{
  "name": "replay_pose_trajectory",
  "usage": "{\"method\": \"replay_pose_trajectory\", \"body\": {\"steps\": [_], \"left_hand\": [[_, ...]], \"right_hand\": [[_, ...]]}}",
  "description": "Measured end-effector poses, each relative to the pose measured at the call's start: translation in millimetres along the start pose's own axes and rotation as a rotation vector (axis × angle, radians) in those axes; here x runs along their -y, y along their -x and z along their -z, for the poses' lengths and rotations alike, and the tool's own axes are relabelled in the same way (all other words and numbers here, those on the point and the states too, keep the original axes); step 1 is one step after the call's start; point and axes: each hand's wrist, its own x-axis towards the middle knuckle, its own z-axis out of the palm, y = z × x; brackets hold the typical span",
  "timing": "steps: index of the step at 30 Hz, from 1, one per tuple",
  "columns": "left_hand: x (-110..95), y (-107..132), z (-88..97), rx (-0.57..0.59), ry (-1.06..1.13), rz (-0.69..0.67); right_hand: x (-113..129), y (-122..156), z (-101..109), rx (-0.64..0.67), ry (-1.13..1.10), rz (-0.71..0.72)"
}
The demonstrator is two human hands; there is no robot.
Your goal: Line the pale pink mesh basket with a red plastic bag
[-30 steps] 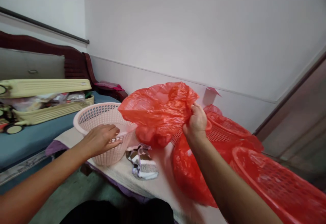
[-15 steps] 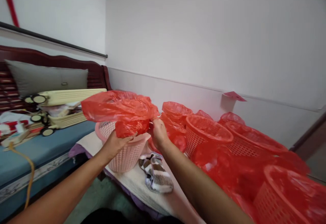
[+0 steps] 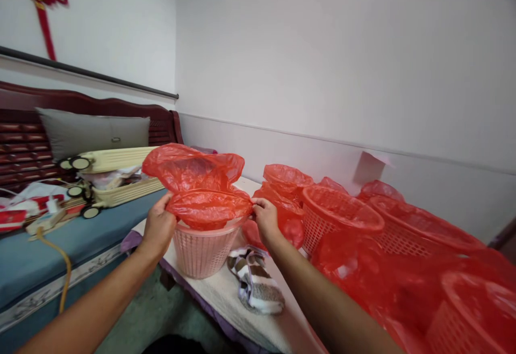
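Observation:
A thin red plastic bag (image 3: 209, 206) is stretched between my two hands over the mouth of a pink plastic basket (image 3: 203, 252). My left hand (image 3: 160, 225) pinches the bag's edge at the basket's left side. On the right, my right hand (image 3: 265, 218) grips the opposite edge of the bag near the rim. The bag's far part puffs up behind the basket. Much of the basket's rim is hidden under the plastic. A striped brown and white cloth (image 3: 256, 281) lies beside the basket, below my right hand.
Several baskets lined with red bags (image 3: 342, 211) crowd the right side along the wall. A white cover (image 3: 226, 295) with a purple edge lies under the things. To the left are a blue mattress (image 3: 97, 241), an open yellow suitcase (image 3: 121, 159) and a grey pillow (image 3: 97, 131).
The bunched bag has been spread wider and lowered onto the basket's mouth. My left hand has moved left and up, to the bag's left edge. The view has shifted slightly left.

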Motion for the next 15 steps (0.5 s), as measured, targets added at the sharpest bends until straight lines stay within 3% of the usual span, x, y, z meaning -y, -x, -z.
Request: {"method": "replay_pose_trajectory", "body": {"steps": [4, 8, 12, 15], "left_hand": [[4, 1, 10.5, 0.044, -0.117, -0.049], [4, 10, 2.6, 0.124, -0.07, -0.001], [-14, 24, -9.3, 0.308, 0.109, 0.247], [-34, 27, -6.3, 0.436, 0.307, 0.453]], "right_hand": [[14, 12, 0, -0.005, 0.002, 0.12], [27, 36, -4, 0.096, 0.075, 0.266], [22, 57, -7, 0.302, 0.346, 0.517], [15, 63, -4, 0.384, 0.451, 0.633]]}}
